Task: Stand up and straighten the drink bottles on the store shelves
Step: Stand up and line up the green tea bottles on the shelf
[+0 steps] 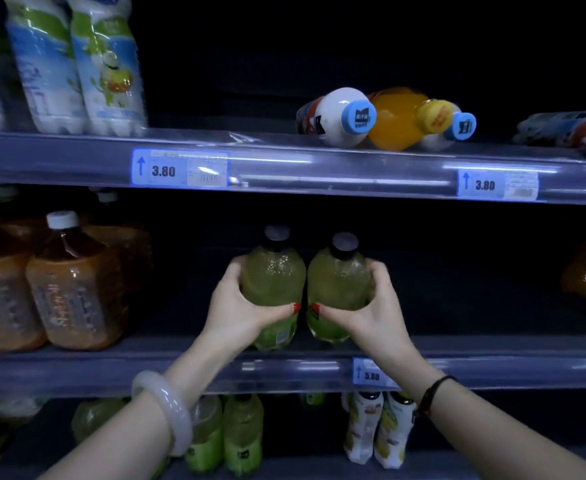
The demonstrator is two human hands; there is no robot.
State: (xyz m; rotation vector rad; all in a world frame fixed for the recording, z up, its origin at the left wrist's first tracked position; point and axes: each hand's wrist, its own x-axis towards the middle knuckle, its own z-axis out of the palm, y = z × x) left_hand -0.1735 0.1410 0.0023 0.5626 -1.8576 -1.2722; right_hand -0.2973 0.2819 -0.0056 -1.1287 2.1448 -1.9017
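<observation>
Fingers of left hand (239, 306) clamp left green bottle (272, 271); right hand (367, 313) clamps right green bottle (336, 275), both upright, touching.

I am seeing two pale green bottles (273, 282) with black caps, my red-painted thumbnails (296, 308), a milky white bangle (167, 407), an orange bottle (400, 117) with a yellow cap, and amber-brown bottles (73, 285) with white caps.
</observation>
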